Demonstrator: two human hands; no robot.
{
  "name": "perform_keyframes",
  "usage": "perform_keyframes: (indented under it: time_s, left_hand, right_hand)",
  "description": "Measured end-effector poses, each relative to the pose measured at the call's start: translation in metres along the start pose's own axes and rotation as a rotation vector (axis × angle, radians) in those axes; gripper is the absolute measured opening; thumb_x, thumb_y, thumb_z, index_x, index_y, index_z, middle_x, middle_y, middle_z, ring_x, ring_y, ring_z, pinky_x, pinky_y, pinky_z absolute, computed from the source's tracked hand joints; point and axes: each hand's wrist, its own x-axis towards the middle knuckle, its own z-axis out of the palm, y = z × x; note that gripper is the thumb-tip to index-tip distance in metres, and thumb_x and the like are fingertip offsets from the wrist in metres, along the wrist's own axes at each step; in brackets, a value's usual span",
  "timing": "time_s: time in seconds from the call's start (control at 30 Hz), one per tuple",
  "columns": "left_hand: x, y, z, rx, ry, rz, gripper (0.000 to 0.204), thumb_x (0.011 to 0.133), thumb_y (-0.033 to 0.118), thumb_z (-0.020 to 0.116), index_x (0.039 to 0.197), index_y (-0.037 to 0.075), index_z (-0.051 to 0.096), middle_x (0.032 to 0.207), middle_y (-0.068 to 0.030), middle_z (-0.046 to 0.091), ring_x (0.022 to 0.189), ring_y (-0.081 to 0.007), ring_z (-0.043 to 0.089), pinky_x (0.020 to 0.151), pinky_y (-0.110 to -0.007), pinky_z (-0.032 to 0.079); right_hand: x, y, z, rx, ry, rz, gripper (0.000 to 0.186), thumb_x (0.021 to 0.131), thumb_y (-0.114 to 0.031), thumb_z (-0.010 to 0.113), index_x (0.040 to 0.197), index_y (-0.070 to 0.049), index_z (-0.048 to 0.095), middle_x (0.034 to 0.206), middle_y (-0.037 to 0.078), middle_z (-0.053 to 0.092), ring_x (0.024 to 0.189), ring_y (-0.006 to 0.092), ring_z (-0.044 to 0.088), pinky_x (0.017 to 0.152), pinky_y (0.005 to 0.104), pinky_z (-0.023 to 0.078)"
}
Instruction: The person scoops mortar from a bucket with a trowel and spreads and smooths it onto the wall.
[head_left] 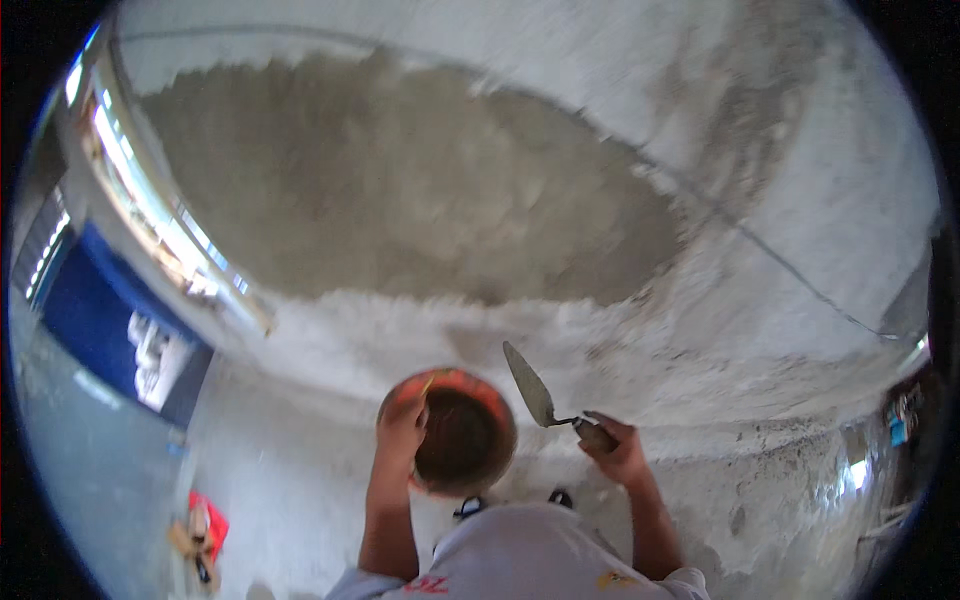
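Observation:
My right hand [620, 458] is wrapped round the handle of a pointing trowel [532, 388]. Its long leaf-shaped blade tips up and to the left, apart from the wall, with a greyish coat on it. At the left, my left hand [400, 432] grips the rim of a round orange basin [468, 381], fingers bent over the inner side. Dark, wet-looking material [455, 435] lies inside the basin. Ahead is a wall with a broad patch of damp grey-brown mortar [400, 180], ragged along its edges.
A dark cable [760, 243] runs across the pale wall above the patch. Leftward are a bright window [150, 195] and a blue door-like panel [95, 300]. Red and brown items [205, 525] lie on the concrete floor [290, 480]. Clutter stands at the far right.

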Motion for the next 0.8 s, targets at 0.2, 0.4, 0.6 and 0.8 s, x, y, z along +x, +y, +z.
perform_keyframes:
  time_s: [0.2,0.4,0.6,0.8]
  left_hand:
    - [0.001,0.006,0.005,0.074,-0.086,0.015,0.034,0.103,0.029,0.057,0.074,0.009,0.056,0.061,0.0063,0.047,0.053,-0.0071,0.041,0.048,-0.026,0.031]
    - [0.005,-0.004,0.014,0.244,-0.125,0.065,0.046,0.104,0.035,0.056,0.065,0.01,0.052,0.058,0.0043,0.043,0.053,-0.0071,0.04,0.05,-0.028,0.031]
    - [0.011,-0.019,0.035,0.274,-0.096,0.161,0.047,0.105,0.033,0.054,0.064,0.009,0.05,0.058,0.0028,0.044,0.054,-0.0084,0.041,0.052,-0.028,0.031]
    - [0.016,-0.035,0.059,0.233,-0.23,0.272,0.049,0.105,0.03,0.053,0.062,0.007,0.049,0.058,0.0024,0.044,0.056,-0.0079,0.04,0.053,-0.03,0.032]
  right_hand:
    - [0.017,-0.046,0.0,-0.161,-0.399,0.258,0.041,0.079,-0.012,0.083,0.114,-0.002,0.065,0.091,0.015,0.074,0.086,0.0201,0.072,0.072,0.0352,0.056]
    - [0.062,-0.047,0.055,-0.822,-0.677,-0.088,0.03,0.075,-0.016,0.07,0.103,-0.004,0.069,0.09,0.018,0.073,0.09,0.0349,0.072,0.08,0.0482,0.057]
    - [0.104,-0.044,0.107,-1.077,-0.868,-0.14,0.023,0.074,-0.026,0.068,0.087,-0.009,0.074,0.086,0.016,0.073,0.087,0.0315,0.073,0.077,0.0477,0.057]
    - [0.1,-0.026,0.114,-1.058,-0.927,-0.139,0.026,0.075,-0.026,0.064,0.089,-0.007,0.075,0.088,0.015,0.074,0.089,0.0324,0.073,0.078,0.0448,0.057]
